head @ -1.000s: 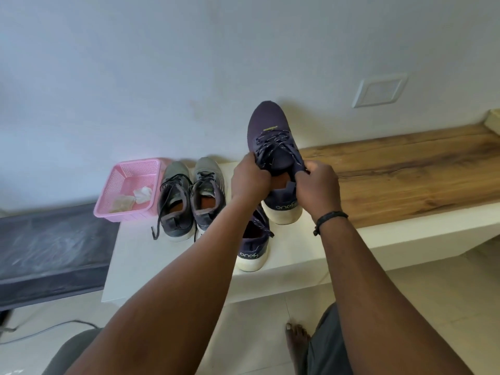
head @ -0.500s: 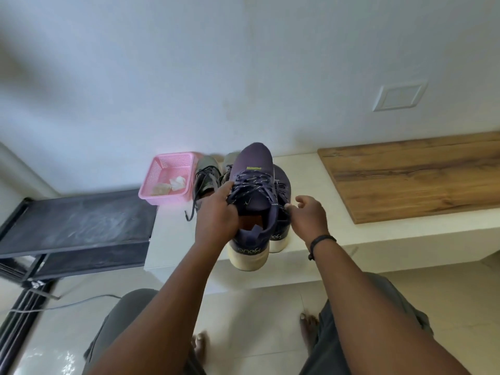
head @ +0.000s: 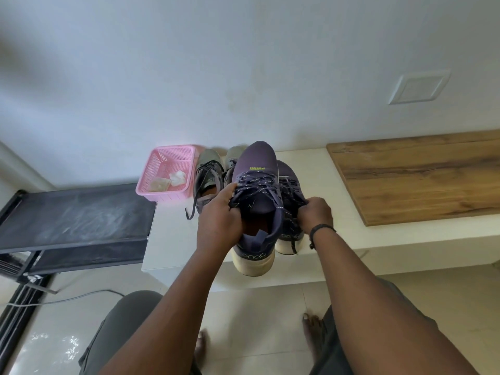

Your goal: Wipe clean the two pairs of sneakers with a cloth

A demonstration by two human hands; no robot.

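Observation:
My left hand [head: 219,226] grips a purple sneaker [head: 255,169] by its left collar and laces, holding it just above the white bench [head: 173,239], its heel past the front edge. My right hand [head: 315,215] curls over the laces and outer side of the second purple sneaker [head: 290,185], which stands on the bench right beside the first. A grey pair stands behind to the left: one grey sneaker [head: 208,177], the other [head: 234,155] partly hidden by the purple toe. A white cloth [head: 177,177] lies in a pink basket [head: 165,161].
A wooden panel [head: 419,177] covers the bench top on the right. A black metal rack [head: 73,217] stands left of the bench, with a cable [head: 81,296] on the tiled floor. My knees and bare feet are below the bench edge.
The held purple sneaker has come down from near the wall, toward me and beside its mate. My right hand let go of it and moved onto the second purple sneaker.

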